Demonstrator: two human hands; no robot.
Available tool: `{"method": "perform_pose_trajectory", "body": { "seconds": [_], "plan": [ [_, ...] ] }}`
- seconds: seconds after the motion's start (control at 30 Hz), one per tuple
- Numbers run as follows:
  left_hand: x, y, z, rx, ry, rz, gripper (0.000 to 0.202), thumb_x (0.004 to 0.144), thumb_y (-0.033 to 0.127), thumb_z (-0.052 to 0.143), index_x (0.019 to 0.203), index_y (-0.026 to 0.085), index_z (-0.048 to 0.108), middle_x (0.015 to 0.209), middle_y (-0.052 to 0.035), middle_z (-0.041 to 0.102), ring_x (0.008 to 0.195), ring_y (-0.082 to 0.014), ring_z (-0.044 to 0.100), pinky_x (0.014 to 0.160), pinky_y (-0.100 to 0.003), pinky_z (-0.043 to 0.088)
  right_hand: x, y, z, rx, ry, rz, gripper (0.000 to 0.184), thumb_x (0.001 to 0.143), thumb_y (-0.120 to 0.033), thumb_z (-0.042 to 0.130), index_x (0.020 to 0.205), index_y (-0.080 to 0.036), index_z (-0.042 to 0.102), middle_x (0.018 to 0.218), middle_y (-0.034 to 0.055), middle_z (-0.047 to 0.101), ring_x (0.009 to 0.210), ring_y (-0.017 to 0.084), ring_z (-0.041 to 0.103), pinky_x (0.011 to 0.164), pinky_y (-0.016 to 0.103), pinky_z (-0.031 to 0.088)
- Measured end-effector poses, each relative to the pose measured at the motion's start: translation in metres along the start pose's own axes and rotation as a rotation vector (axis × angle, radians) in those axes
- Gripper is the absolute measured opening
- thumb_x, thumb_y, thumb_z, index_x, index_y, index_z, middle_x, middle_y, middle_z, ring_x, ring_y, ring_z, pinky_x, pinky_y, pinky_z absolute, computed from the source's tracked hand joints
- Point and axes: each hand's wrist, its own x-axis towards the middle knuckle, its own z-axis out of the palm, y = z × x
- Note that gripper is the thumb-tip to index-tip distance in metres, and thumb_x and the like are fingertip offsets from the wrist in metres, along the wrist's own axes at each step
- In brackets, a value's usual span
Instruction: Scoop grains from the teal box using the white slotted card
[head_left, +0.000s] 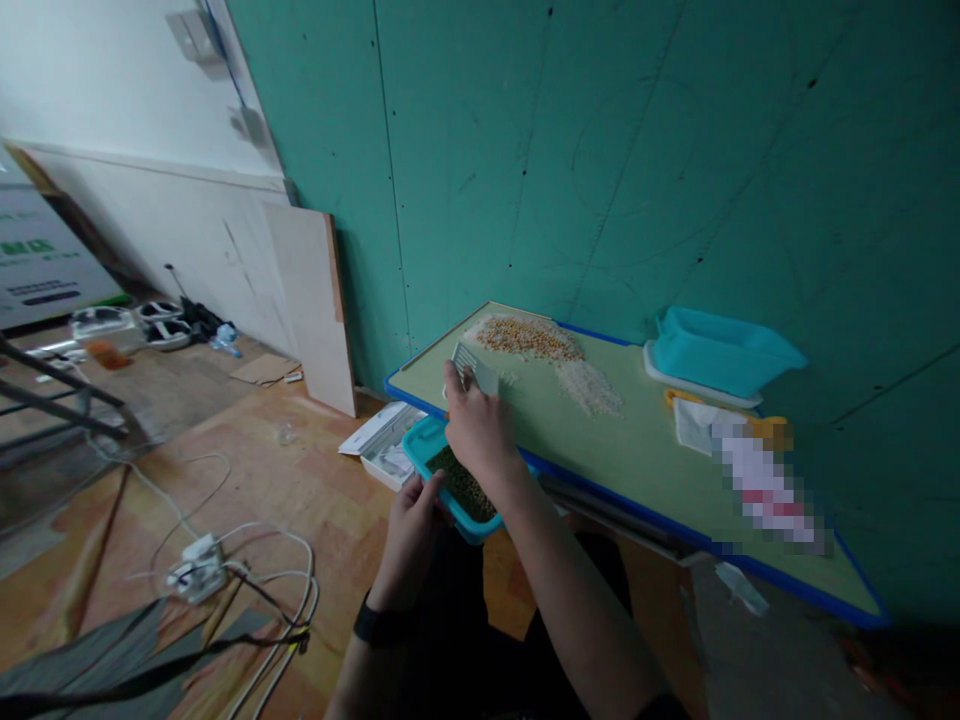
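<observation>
My left hand grips the near-left rim of a turquoise plastic container, which sits just below the table's front edge. Dark green beans and some paler grains lie inside it. Over the tabletop, my right hand is closed on a white slotted scraper, held at the left end of the table. A pile of yellow corn kernels mixed with white grains lies just beyond the scraper. Loose white rice-like grains spread to the right. My right forearm hides part of the container.
Against the green wall stands a second turquoise tub by a white lid. A blurred-out package lies at the table's right. An opened white box, a power strip with cables and a leaning board are on the left.
</observation>
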Motion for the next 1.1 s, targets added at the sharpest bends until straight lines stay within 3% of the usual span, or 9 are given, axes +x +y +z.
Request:
{"method": "perform_pose_trajectory", "body": {
  "seconds": [0.43, 0.63, 1.1],
  "plan": [
    [0.003, -0.003, -0.003, 0.044, 0.015, -0.005, 0.041, 0.066, 0.052, 0.086, 0.064, 0.020, 0.060, 0.047, 0.0050, 0.055, 0.042, -0.0114, 0.048, 0.045, -0.024, 0.038, -0.006, 0.008, -0.002, 0.039, 0.030, 0.027, 0.068, 0.092, -0.006, 0.039, 0.159, -0.017, 0.029, 0.151, 0.0235, 0.050, 0.090, 0.024, 0.071, 0.076, 0.034, 0.055],
    [0.004, -0.002, -0.002, 0.048, 0.031, -0.010, 0.044, 0.065, 0.052, 0.086, 0.059, 0.021, 0.056, 0.044, 0.0058, 0.053, 0.040, -0.0109, 0.047, 0.043, -0.023, 0.037, 0.005, 0.013, 0.002, 0.068, 0.037, 0.072, 0.068, 0.093, -0.008, 0.042, 0.159, -0.016, 0.027, 0.150, 0.0243, 0.052, 0.090, 0.023, 0.071, 0.077, 0.034, 0.055],
    [0.004, -0.004, -0.003, 0.019, 0.025, -0.035, 0.031, 0.070, 0.046, 0.084, 0.068, 0.022, 0.064, 0.049, 0.0052, 0.055, 0.042, -0.0125, 0.048, 0.043, -0.024, 0.037, 0.021, 0.020, 0.012, 0.096, 0.087, 0.103, 0.065, 0.096, -0.009, 0.043, 0.159, -0.017, 0.027, 0.147, 0.0256, 0.053, 0.084, 0.020, 0.070, 0.075, 0.033, 0.055]
  ]
}}
